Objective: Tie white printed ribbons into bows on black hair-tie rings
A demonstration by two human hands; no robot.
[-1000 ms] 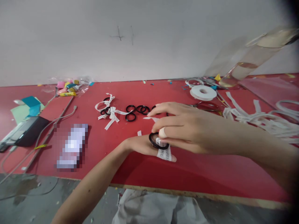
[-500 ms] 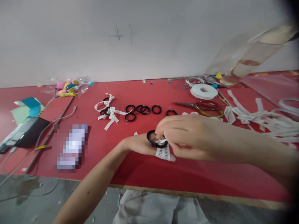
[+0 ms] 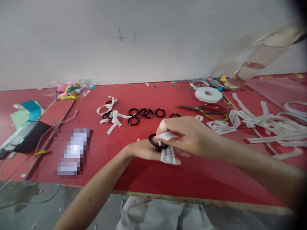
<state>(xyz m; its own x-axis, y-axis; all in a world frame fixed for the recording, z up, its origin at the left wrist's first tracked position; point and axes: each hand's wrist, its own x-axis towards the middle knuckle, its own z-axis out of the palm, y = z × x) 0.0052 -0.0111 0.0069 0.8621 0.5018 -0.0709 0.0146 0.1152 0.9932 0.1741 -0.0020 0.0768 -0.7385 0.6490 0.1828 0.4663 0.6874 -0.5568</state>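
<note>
At the centre of the frame the left hand [image 3: 144, 149] lies low over the red tabletop [image 3: 192, 179], fingers closed under a black ring [image 3: 156, 142] so the ring stands clear of the surface. A white printed ribbon [image 3: 168, 155] hangs down from the ring, its lettered end flat against the hand. The right hand [image 3: 189, 135] comes in from the right of the frame and pinches the ribbon's upper end between thumb and forefinger, just above the ring; held this way, the strip looks threaded through the loop, with both hands closed on the work.

Behind the hands, toward the upper middle, loose rings [image 3: 146, 112] sit in a row, and left of them lie rings already tied with bows [image 3: 111, 114]. Scissors [image 3: 205, 109] and a tape roll [image 3: 208, 94] are at upper right, cut ribbon strips [image 3: 263, 123] farther right. A phone [image 3: 25, 137] rests at far left.

The near tabletop edge [image 3: 192, 201] runs just below the hands; the bare red strip between them and it gives open room.
</note>
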